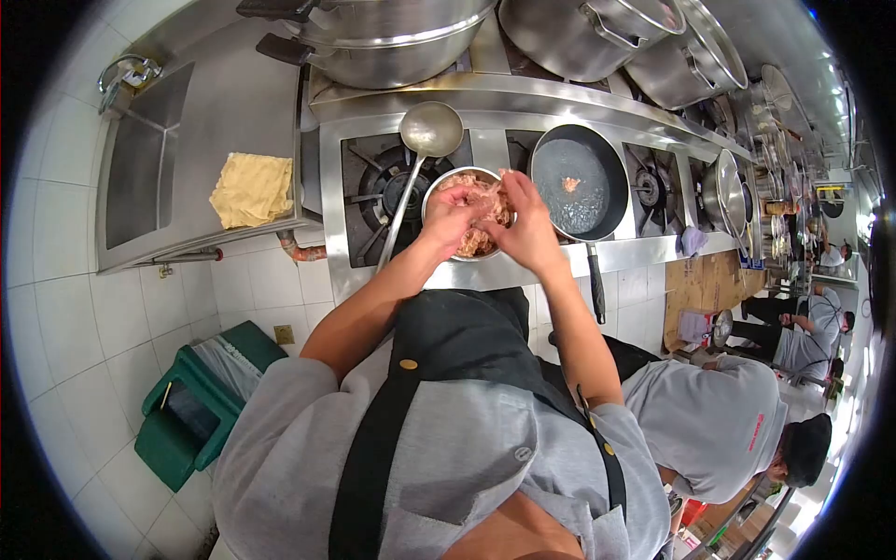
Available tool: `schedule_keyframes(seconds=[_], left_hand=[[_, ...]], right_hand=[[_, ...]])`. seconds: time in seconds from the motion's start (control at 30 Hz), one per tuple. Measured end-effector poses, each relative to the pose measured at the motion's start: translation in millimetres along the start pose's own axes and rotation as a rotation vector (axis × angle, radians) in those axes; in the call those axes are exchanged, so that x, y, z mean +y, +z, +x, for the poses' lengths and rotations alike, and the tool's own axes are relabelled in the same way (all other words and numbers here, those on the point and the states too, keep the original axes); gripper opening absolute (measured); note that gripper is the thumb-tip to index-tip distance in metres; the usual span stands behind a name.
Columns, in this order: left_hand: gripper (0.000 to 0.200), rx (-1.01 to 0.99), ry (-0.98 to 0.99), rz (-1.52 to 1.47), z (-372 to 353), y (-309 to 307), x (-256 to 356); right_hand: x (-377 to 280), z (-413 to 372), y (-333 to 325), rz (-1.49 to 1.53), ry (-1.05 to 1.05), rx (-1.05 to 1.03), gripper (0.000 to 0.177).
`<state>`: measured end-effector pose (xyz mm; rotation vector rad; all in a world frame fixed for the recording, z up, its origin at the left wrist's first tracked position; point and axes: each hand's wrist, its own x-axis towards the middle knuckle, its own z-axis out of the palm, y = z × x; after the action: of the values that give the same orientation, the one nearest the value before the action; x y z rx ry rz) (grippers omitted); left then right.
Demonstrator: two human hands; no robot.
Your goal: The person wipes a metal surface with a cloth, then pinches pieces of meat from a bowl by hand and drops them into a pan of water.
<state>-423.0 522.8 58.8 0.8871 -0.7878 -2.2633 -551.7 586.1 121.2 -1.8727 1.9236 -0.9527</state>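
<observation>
While reaching over the long, silvery stainless-steel stove (644,248), working just beside a round, dark-walled frying pan (611,177), above a round, silvery metal bowl (439,180) filled with loose, pink raw minced meat (478,245). Curving the fingers of the right hand (525,222), cannot tell whether clamped; pinching a ragged, pink meat lump (483,199) between the bunched fingers of the left hand (451,217). Seemingly portioning by hand; next, probably calls for compacting above the bowl to catch shreds.

This is a commercial kitchen: a long steel range (644,249) with several gas burners (650,190), large stockpots (560,42), a steel sink (131,196), white tiles (61,187), and co-workers (714,439) in grey shirts (686,392). Farther along, blurred, stands what is probably more cookware (772,191).
</observation>
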Motion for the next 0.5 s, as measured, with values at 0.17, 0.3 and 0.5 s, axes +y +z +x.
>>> schedule_keyframes(seconds=[0.17, 0.3, 0.5], left_hand=[[0.014, -0.025, -0.006, 0.163, -0.6, -1.2, -11.8], [0.016, 0.074, -0.012, 0.081, -9.8, -1.9, -10.2], [0.021, -0.065, -0.013, -0.211, -21.2, 2.4, 10.2]], right_hand=[[-4.3, -9.5, 12.0, -0.029, 0.011, 0.002, 0.048], [-5.1, -13.0, 8.9, 0.052, 0.225, -0.069, 0.033], [8.7, -17.6, 12.8, 0.791, 0.511, -0.096, 0.022]])
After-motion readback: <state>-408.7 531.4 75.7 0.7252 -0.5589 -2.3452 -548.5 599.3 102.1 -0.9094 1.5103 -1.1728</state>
